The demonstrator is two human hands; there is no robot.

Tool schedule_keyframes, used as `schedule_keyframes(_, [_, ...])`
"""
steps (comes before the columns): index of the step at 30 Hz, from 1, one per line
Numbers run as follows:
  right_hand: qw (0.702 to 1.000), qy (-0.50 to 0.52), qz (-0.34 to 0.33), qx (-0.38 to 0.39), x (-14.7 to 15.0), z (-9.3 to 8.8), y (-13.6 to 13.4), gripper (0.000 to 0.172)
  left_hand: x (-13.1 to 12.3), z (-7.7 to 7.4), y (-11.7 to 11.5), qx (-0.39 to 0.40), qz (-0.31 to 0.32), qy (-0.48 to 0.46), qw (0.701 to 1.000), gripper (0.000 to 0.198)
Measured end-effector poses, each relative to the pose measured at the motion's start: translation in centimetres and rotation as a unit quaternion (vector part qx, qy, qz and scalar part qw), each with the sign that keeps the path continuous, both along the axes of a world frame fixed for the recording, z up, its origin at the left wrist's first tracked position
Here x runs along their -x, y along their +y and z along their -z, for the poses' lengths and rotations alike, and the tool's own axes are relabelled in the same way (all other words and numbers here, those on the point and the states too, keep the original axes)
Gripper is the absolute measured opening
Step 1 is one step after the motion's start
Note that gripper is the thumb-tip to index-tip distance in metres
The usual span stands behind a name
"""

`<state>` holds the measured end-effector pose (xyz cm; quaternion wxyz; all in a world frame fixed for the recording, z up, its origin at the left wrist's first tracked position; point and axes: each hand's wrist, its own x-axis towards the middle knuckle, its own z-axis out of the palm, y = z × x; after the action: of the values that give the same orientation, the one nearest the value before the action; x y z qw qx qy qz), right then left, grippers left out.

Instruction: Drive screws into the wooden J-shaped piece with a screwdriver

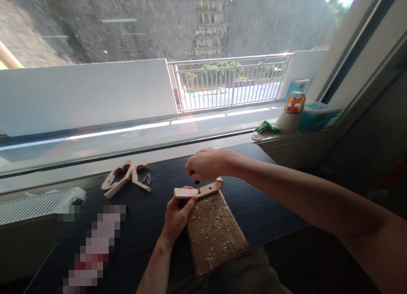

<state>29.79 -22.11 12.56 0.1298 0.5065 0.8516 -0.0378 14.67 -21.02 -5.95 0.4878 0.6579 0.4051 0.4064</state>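
Note:
My right hand (205, 165) is closed around the handle of a screwdriver (197, 184), whose shaft points down at a pale wooden hook (186, 193). The tip meets the hook near its middle, where a screw seems to sit. A dark hole shows farther along, toward the curled end. My left hand (179, 211) grips the hook's near left side, thumb in front and fingers behind. The hook lies across the far end of a worn wooden block (216, 234) dotted with small holes. The block reaches over the table's near edge toward my lap.
On the black table (152, 230), more wooden hooks (119, 177) lie at the back left beside several screws (146, 178). A blurred pinkish strip (98, 243) is at left. The sill holds a green cloth (267, 127), a spray bottle (291, 116) and a teal box (319, 116).

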Motion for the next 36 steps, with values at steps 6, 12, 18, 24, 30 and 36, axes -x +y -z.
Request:
schedule_keyframes(6, [1.0, -0.007, 0.02, 0.0, 0.1, -0.2, 0.1, 0.03, -0.2, -0.4, -0.2, -0.006, -0.01, -0.003, 1.0, 0.03])
schedule_keyframes(12, [0.999, -0.031, 0.004, 0.014, 0.7, -2.0, -0.5, 0.029, -0.1, -0.1, -0.1, -0.009, -0.004, -0.009, 1.0, 0.032])
schedule_keyframes(18, [0.999, -0.021, -0.031, 0.005, 0.6, -1.5, -0.4, 0.031, 0.0, 0.1, 0.0, -0.003, 0.004, -0.009, 1.0, 0.032])
schedule_keyframes(24, [0.999, -0.017, -0.029, -0.013, 0.3, -1.0, -0.1, 0.026, -0.1, -0.2, -0.1, 0.003, 0.001, -0.003, 1.0, 0.034])
schedule_keyframes(30, [0.999, -0.034, -0.014, -0.01, 0.4, -1.1, -0.2, 0.026, -0.2, -0.4, -0.3, 0.006, -0.011, -0.013, 1.0, 0.034])
schedule_keyframes(36, [0.999, -0.046, 0.008, 0.014, 0.9, -2.6, -1.0, 0.03, -0.2, -0.4, -0.3, 0.004, -0.007, -0.01, 1.0, 0.033])
